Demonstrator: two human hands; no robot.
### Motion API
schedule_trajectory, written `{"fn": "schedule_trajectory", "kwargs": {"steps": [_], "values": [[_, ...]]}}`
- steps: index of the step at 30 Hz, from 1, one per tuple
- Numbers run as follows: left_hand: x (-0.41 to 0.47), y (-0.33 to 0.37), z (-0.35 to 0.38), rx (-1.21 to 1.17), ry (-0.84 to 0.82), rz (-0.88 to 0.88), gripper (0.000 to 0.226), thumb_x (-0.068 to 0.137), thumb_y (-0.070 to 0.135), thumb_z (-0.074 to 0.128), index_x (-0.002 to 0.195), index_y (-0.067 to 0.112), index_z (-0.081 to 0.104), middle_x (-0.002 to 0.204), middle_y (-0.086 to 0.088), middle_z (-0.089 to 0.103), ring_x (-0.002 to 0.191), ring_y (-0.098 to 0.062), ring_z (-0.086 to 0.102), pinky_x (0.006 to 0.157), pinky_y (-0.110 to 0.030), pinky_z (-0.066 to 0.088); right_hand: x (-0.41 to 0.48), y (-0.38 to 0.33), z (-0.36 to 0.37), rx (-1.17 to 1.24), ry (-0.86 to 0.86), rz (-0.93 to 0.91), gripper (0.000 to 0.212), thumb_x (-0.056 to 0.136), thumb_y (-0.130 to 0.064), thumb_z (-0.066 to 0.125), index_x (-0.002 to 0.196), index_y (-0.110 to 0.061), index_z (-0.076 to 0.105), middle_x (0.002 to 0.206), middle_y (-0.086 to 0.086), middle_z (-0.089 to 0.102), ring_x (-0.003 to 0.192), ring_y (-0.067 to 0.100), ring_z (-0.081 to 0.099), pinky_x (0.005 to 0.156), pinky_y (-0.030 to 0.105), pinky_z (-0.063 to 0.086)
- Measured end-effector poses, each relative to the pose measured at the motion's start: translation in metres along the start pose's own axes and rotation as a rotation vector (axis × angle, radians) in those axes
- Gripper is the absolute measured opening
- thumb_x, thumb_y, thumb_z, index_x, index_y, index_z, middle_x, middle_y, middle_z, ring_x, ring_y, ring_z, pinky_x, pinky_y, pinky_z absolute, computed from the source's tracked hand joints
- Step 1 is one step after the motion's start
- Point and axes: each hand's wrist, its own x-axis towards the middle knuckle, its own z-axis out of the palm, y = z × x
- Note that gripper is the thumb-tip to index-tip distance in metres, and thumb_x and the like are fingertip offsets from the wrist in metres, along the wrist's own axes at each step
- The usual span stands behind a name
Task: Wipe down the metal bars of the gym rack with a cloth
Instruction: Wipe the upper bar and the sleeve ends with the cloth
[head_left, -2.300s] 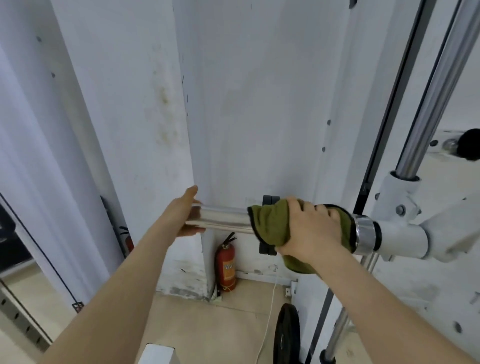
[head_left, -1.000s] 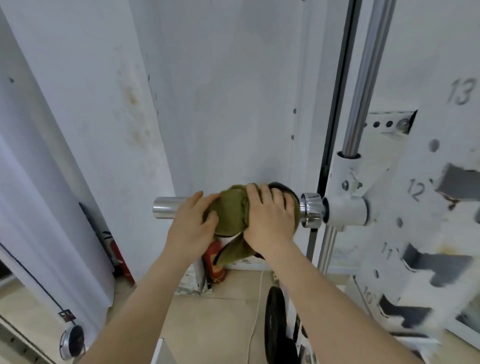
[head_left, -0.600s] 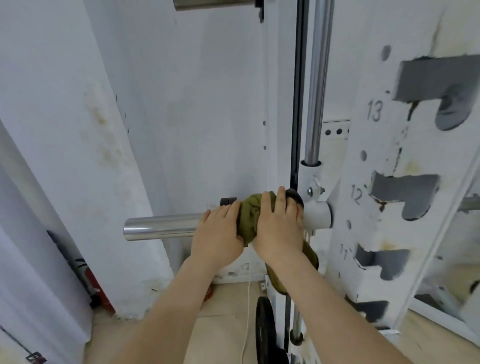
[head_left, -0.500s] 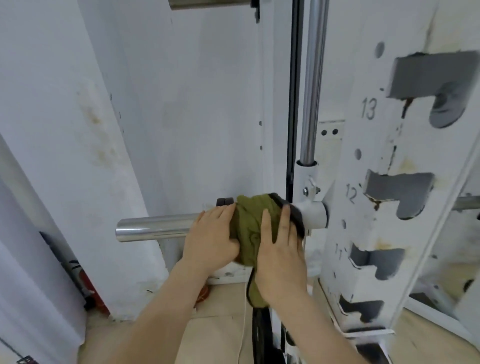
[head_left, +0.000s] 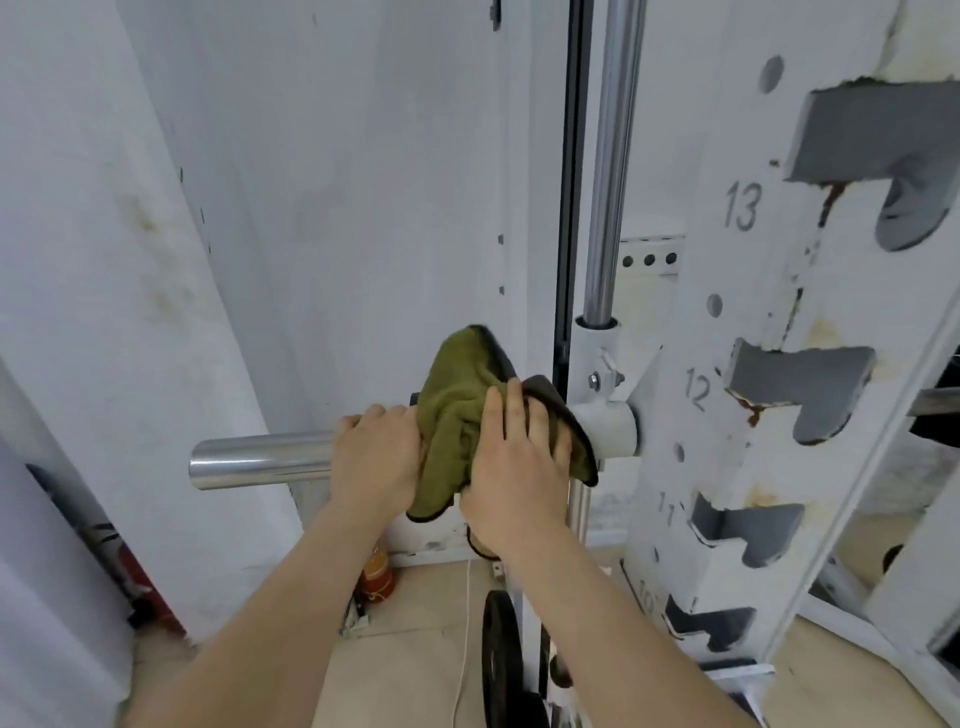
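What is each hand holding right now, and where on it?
The left hand grips the horizontal chrome bar just left of the green cloth. The right hand clutches the cloth's bunched middle against the bar, beside the white collar.

A gym: a white rack upright with numbered hook slots, a chrome guide rod, and a black weight plate on the floor.
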Motion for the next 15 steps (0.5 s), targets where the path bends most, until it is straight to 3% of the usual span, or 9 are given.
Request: {"fn": "schedule_trajectory", "kwargs": {"steps": [3, 6, 8, 10, 12, 15], "values": [[-0.016, -0.005, 0.003, -0.151, 0.023, 0.001, 0.047, 0.085, 0.044, 0.026, 0.114, 0.025, 0.058, 0.110, 0.005, 0.059, 0.107, -0.023, 0.050, 0.093, -0.039, 0.029, -0.030, -0.002, 0.010, 0.026, -0.004, -0.029, 0.083, 0.091, -0.024, 0.050, 0.152, -0.012, -0.005, 0.161, 0.009, -0.012, 0.143, 0.029, 0.007, 0.112, 0.049, 0.024], [-0.029, -0.009, -0.002, -0.342, 0.007, -0.006, 0.049, 0.087, 0.031, 0.049, 0.135, 0.028, 0.048, 0.138, 0.006, 0.048, 0.128, -0.020, 0.037, 0.109, -0.040, 0.020, -0.058, -0.003, 0.007, 0.356, -0.168, 0.022, 0.083, 0.092, -0.017, 0.049, 0.152, -0.019, -0.008, 0.161, 0.002, -0.011, 0.141, 0.026, 0.017, 0.113, 0.041, 0.028], [-0.038, -0.008, -0.017, -0.596, -0.046, -0.054, 0.046, 0.085, 0.008, 0.060, 0.126, 0.029, 0.057, 0.138, 0.006, 0.046, 0.131, -0.018, 0.037, 0.112, -0.034, 0.021, -0.079, -0.002, -0.009, 0.699, -0.286, 0.104, 0.080, 0.092, -0.011, 0.045, 0.153, -0.030, -0.004, 0.161, -0.003, 0.010, 0.135, 0.019, 0.033, 0.111, 0.039, 0.034], [-0.051, -0.001, -0.041, -0.956, -0.093, -0.180, 0.041, 0.086, -0.002, 0.056, 0.109, 0.031, 0.066, 0.131, 0.009, 0.053, 0.127, -0.013, 0.043, 0.108, -0.026, 0.027, -0.097, 0.000, -0.030, 0.919, -0.308, 0.143, 0.077, 0.091, -0.007, 0.043, 0.150, -0.042, 0.008, 0.150, -0.006, 0.035, 0.126, 0.012, 0.044, 0.108, 0.038, 0.039], [-0.069, 0.012, -0.066, -1.255, -0.169, -0.266, 0.028, 0.093, 0.013, 0.055, 0.108, 0.032, 0.069, 0.122, 0.011, 0.063, 0.118, -0.010, 0.054, 0.103, -0.029, 0.039, -0.111, 0.001, -0.053, 1.064, -0.305, 0.123, 0.076, 0.090, -0.001, 0.046, 0.148, -0.045, 0.020, 0.147, -0.011, 0.041, 0.129, 0.007, 0.043, 0.110, 0.034, 0.037], [-0.092, 0.035, -0.095, -1.364, -0.260, -0.226, 0.023, 0.094, 0.034, 0.055, 0.114, 0.032, 0.067, 0.115, 0.008, 0.069, 0.110, -0.010, 0.061, 0.100, -0.036, 0.045, -0.123, -0.001, -0.086, 1.182, -0.278, 0.036, 0.074, 0.087, 0.006, 0.052, 0.142, -0.040, 0.037, 0.147, -0.015, 0.042, 0.131, -0.001, 0.040, 0.112, 0.028, 0.034]]}}
